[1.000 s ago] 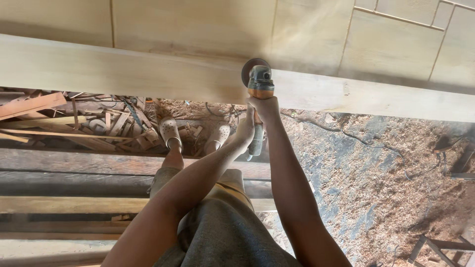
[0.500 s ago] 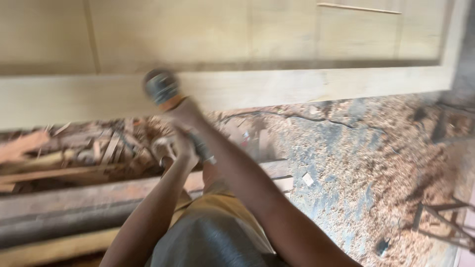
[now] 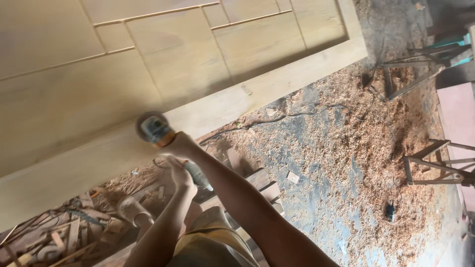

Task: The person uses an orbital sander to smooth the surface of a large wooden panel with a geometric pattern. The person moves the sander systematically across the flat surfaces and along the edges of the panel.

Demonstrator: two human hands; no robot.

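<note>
While the right hand is clenched around the neck of an angle grinder, the left hand closes on the tool's rear body, just at five o'clock of it. The grinder's disc presses against the lower rail of a pale wooden door panel, whose long edge runs from eight o'clock up to two o'clock. Beyond that edge lies open floor strewn with sawdust; a cable trails across it. Scrap wood lies heaped at seven o'clock, trestles at three.
</note>
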